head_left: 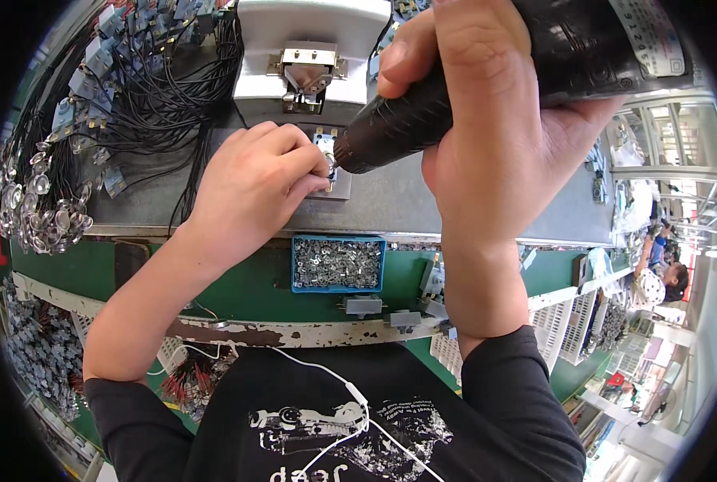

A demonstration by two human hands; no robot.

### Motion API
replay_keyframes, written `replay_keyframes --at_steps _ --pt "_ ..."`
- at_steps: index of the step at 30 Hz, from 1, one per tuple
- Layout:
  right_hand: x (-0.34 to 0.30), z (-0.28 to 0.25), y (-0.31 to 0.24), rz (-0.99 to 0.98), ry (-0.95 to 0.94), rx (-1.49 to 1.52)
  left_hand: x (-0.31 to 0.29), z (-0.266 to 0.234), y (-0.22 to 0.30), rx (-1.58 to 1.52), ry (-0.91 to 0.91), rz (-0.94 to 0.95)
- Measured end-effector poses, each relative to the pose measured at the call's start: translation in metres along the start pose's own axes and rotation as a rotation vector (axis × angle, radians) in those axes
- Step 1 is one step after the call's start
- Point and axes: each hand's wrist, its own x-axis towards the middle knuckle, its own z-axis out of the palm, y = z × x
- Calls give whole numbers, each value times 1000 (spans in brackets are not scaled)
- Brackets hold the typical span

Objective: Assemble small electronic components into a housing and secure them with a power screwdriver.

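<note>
My right hand is wrapped round a thick black electric screwdriver, tilted with its grooved nose down to the left. That nose meets a small pale component with metal tabs, which sits on a flat metal plate. My left hand comes in from the left with thumb and forefinger pinched together at the component, close by the screwdriver's nose. What the fingertips grip is hidden. Right behind the component stands a white machine body with a metal bracket on its front.
Black-cabled grey switch parts are heaped at the left, with round metal discs hanging. A blue tray of small metal clips stands on the green surface in front. Grey blocks lie beside it. Another person is far right.
</note>
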Motion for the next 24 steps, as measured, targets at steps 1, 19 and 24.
replay_keyframes --at_steps 1,19,24 --pt "-1 -2 0 0 -5 -1 1 0 0 -2 -2 0" --pt "-5 2 17 -33 -144 11 0 2 -1 -44 13 -65" --pt "4 0 30 -40 -178 12 1 -4 2 -109 -122 -200"
